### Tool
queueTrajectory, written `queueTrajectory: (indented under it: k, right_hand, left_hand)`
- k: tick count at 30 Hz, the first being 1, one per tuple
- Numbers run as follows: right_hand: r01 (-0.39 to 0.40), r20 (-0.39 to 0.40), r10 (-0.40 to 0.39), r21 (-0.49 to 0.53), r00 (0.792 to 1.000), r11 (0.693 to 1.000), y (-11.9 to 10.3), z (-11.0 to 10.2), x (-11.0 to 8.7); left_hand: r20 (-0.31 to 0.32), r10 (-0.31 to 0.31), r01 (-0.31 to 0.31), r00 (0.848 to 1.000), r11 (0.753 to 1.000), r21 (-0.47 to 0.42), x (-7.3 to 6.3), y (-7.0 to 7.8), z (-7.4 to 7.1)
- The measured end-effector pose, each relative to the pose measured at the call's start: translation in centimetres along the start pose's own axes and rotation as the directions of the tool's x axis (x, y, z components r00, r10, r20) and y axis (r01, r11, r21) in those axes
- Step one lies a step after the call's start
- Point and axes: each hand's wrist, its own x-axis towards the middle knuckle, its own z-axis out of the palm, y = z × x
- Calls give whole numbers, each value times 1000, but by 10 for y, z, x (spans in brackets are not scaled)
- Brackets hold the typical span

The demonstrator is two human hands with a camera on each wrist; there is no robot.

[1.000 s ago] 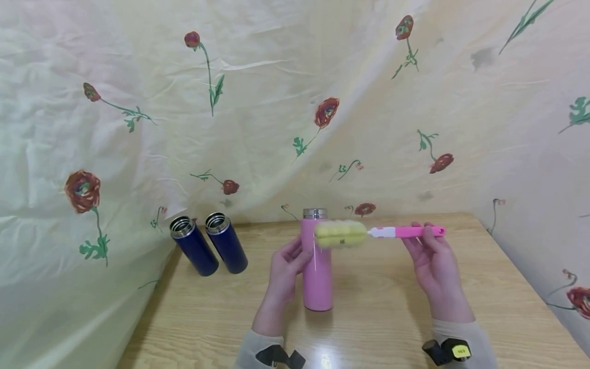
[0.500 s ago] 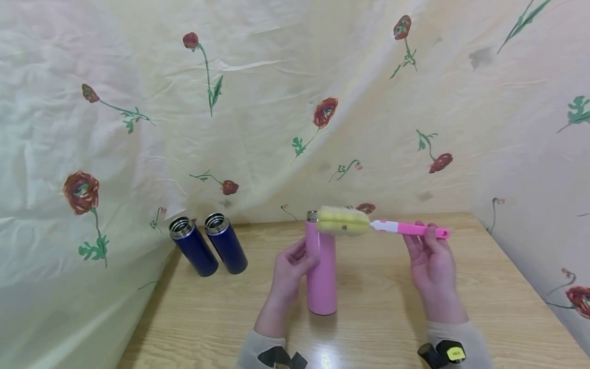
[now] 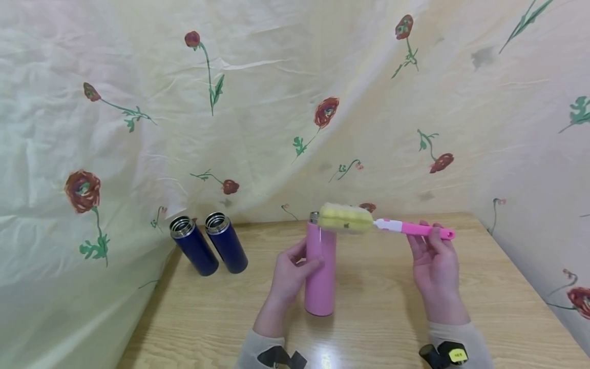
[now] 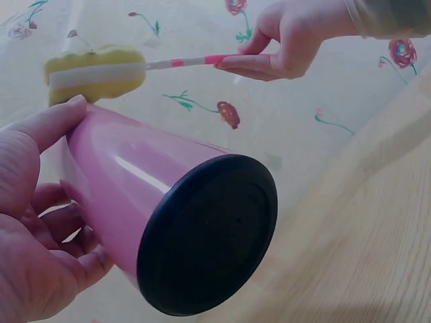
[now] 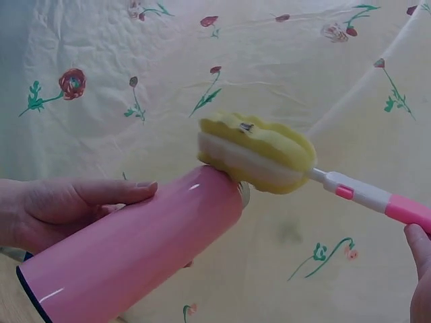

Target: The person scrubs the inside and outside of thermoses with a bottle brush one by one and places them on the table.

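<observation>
My left hand (image 3: 290, 271) grips a pink thermos bottle (image 3: 320, 271) round its middle. The left wrist view shows the bottle's black base (image 4: 209, 235) tipped toward the camera. In my right hand (image 3: 435, 261) is a bottle brush, held by its pink handle (image 3: 428, 230) between thumb and fingers. Its yellow and white sponge head (image 5: 256, 151) lies across the bottle's upper end, overlapping the steel neck (image 3: 314, 217) in the head view. From the right wrist, most of that neck is hidden behind the sponge and the pink shoulder.
Two dark blue bottles (image 3: 193, 248) with uncapped steel mouths stand side by side at the back left of the wooden table (image 3: 378, 318). A flowered cloth (image 3: 258, 128) hangs behind the table and along both sides.
The brush has risen from the bottle's side to its upper end and shifted slightly right. The bottle has moved a little right and toward me. Both hands keep their holds.
</observation>
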Motion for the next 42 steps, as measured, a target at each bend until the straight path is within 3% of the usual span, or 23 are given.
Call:
queueTrajectory:
  k: [7,25,33,42]
  right_hand:
    - [-6,-17,6,-13,1000,1000,1,1,0]
    - [-85,-34,80,-203,996,975,0,-6,3]
    - [-120,30,134,-277,991,953,2,-11,7]
    - [-177,120,238,-377,964,909,4,-21,12]
  left_hand:
    - [26,11,-11,1000,1000,14,0,-1,-1]
    - [1,-9,9,1000,1000,-29,4,0,-7]
    - [-20,-27,25,999,995,-100,5,5,-12]
    - [-54,-20,12,998,990,-143,5,6,-19]
